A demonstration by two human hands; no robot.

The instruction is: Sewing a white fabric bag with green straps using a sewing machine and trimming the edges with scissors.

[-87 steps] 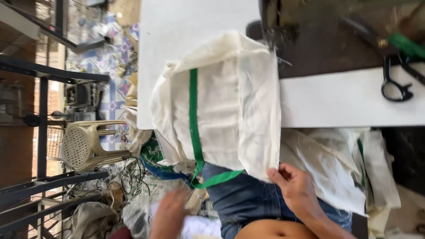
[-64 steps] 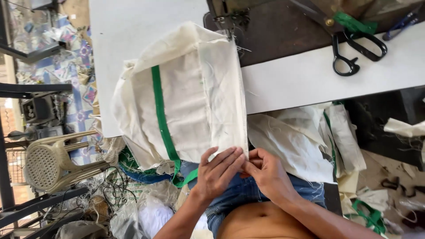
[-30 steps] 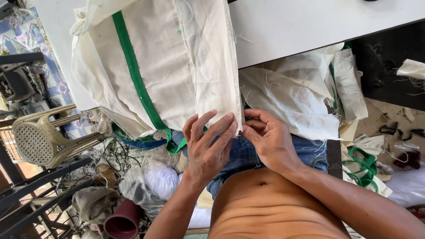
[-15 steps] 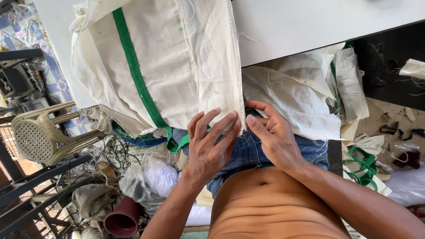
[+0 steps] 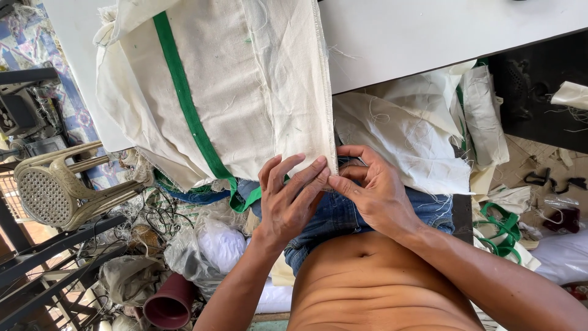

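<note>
Both hands pinch the lower corner of a cream cloth bag.

The right hand's (image 5: 376, 193) fingers (image 5: 343, 184) are clamped on the frayed corner of the cream cloth bag (image 5: 245, 92) with its green strap (image 5: 187, 104); the thumb is hidden behind them. The left hand (image 5: 291, 202) lies flat just beside it, fingers spread, tips touching the same edge. The bag hangs off the white surface (image 5: 429, 30) over denim shorts (image 5: 343, 214). More cream cloth pieces (image 5: 404, 135) lie to the right, a beige plastic stool (image 5: 55, 190) well to the left.
</note>
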